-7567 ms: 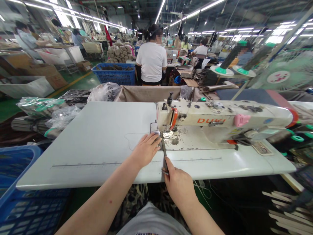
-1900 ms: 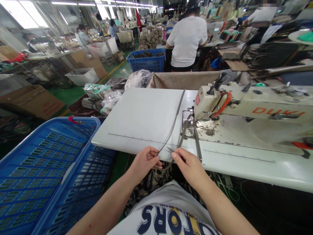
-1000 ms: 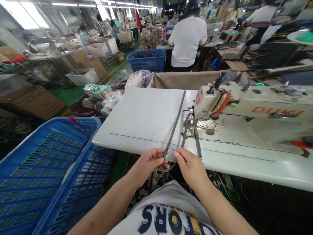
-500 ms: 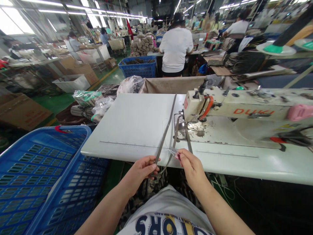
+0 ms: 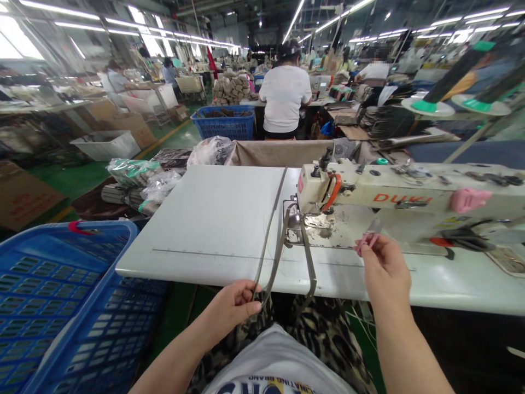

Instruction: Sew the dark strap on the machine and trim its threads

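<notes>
A narrow grey-brown strap [image 5: 279,249] loops over the table's front edge, pinched between the thumb and fingers of my left hand [image 5: 235,306]. One length runs back across the tabletop, another leads to the needle area of the sewing machine [image 5: 394,194]. A further length [image 5: 308,261] comes from under the presser foot and hangs over the edge toward my lap. My right hand [image 5: 388,271] is closed on small scissors with pink handles [image 5: 366,242], their blades pointing up and away in front of the machine's arm. Fine loose thread lies near the strap.
A blue plastic basket [image 5: 102,268] stands left of the white table [image 5: 205,219]. Plastic-wrapped bundles [image 5: 131,172] lie beyond it. Behind the table is a beige fabric-sided bin [image 5: 279,153]. A co-worker in a white shirt [image 5: 285,98] sits ahead, back turned. Thread cones [image 5: 455,76] stand at right.
My right hand has moved right, away from the strap, carrying the scissors to the front of the machine. My left hand keeps the strap and sits slightly lower and left.
</notes>
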A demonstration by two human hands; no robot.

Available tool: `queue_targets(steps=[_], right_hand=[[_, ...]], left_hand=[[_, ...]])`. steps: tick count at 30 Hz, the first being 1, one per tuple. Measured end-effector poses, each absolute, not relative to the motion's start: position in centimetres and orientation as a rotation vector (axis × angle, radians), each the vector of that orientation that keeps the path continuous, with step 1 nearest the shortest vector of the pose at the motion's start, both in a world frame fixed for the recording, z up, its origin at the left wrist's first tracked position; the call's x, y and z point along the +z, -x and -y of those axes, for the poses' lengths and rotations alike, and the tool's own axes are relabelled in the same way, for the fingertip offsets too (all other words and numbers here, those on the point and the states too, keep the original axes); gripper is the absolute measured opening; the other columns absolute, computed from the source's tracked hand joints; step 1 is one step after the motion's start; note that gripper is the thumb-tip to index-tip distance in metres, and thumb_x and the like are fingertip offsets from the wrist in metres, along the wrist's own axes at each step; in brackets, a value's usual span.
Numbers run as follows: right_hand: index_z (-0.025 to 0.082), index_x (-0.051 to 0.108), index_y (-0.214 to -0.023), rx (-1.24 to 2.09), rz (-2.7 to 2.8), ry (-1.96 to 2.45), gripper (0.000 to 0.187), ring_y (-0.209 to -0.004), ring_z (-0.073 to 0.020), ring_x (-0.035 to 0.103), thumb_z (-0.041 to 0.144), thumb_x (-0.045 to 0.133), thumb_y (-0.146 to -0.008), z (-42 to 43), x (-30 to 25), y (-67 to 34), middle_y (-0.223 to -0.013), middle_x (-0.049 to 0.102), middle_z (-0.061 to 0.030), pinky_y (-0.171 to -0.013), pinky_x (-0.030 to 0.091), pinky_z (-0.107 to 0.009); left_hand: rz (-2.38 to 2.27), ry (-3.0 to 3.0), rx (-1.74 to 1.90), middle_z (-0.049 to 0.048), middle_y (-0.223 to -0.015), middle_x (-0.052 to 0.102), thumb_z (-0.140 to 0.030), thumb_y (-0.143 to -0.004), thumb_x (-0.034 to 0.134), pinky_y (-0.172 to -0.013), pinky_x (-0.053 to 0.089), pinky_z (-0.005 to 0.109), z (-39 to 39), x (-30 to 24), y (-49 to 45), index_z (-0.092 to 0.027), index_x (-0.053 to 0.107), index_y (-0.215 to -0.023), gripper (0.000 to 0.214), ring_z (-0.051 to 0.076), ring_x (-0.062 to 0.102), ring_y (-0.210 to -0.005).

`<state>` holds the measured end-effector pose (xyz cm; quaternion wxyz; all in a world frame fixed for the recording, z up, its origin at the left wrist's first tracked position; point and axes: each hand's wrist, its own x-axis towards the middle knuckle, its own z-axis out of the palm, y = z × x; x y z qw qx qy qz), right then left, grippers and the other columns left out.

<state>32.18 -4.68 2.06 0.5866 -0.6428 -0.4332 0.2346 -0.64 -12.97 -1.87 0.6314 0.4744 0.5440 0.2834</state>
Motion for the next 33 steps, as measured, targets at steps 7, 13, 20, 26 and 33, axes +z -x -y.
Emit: queue_targets(steps=[7,13,20,26,33], right_hand=[[0.026,0.065,-0.114,0.479,0.872,1.382,0.044,-0.062,-0.0178,0.070,0.051,0.078,-0.080,1.8,3.9,-35.5,-0.087,0.072,0.0000,-0.064,0.060,-0.036],[0.022,0.063,-0.090,0.640,0.720,1.350,0.052,-0.059,-0.0172,0.070,0.068,0.077,-0.072,1.7,1.9,-36.8,-0.077,0.073,-0.0010,-0.059,0.058,-0.033],[0.019,0.069,-0.092,0.728,0.751,1.568,0.060,-0.055,-0.0178,0.067,0.072,0.077,-0.066,3.6,-1.5,-37.6,-0.072,0.072,-0.0026,-0.046,0.048,-0.028],[0.023,0.066,-0.090,0.726,0.826,1.589,0.046,-0.059,-0.0219,0.069,0.065,0.073,-0.072,4.1,-1.0,-38.4,-0.070,0.073,-0.0025,-0.050,0.052,-0.032],[0.020,0.068,-0.098,0.645,0.923,1.631,0.045,-0.070,-0.0237,0.069,0.061,0.064,-0.079,5.4,0.4,-38.1,-0.076,0.071,-0.0041,-0.061,0.053,-0.035]], left_hand=[[-1.249,-1.130,0.621,-0.0036,-0.075,0.050,-0.047,-0.082,0.079,-0.057,0.040,0.023,12.8,-2.4,0.6,-0.016,0.066,-0.118,0.049,0.012,0.048,-0.064],[-1.274,-1.149,0.617,-0.0037,-0.076,0.049,-0.047,-0.082,0.078,-0.058,0.041,0.023,12.7,-2.3,0.8,-0.015,0.066,-0.117,0.049,0.012,0.048,-0.065],[-1.307,-1.246,0.490,-0.0065,-0.075,0.048,-0.050,-0.082,0.075,-0.047,0.034,0.022,11.7,1.1,1.9,-0.017,0.065,-0.117,0.049,0.008,0.047,-0.050],[-1.519,-1.524,0.773,0.0009,-0.095,0.066,-0.055,-0.070,0.086,-0.055,0.054,0.028,3.4,10.6,6.7,-0.022,0.061,-0.122,0.066,0.016,0.068,-0.057],[-1.445,-1.831,1.588,0.0141,-0.146,0.055,-0.057,-0.091,0.065,-0.120,0.041,0.052,-3.5,8.1,3.9,-0.023,0.054,-0.134,0.056,0.031,0.053,-0.140]])
